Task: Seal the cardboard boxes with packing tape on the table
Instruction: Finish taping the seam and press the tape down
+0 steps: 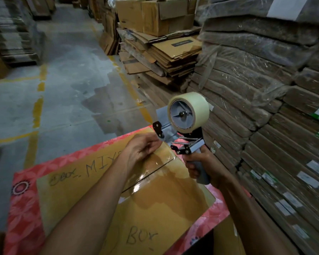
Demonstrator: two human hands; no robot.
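Note:
A brown cardboard box (77, 192) with handwritten "BOX" and "MIX" lies on a table with a pink flowered cover (24, 208). A strip of clear tape (151, 172) runs along the box's centre seam. My right hand (201, 166) grips the grey handle of a tape dispenser (182, 133), held above the box's far right corner. A roll of clear packing tape (189, 110) sits on it. My left hand (142, 148) pinches the loose tape end just below the dispenser's front.
Tall wrapped stacks of flat cardboard (265, 107) stand close on the right. Loose flattened boxes (166, 52) pile up beyond the table. The concrete floor (66, 80) with yellow lines lies ahead and left. More cardboard stacks (13, 34) stand at the far left.

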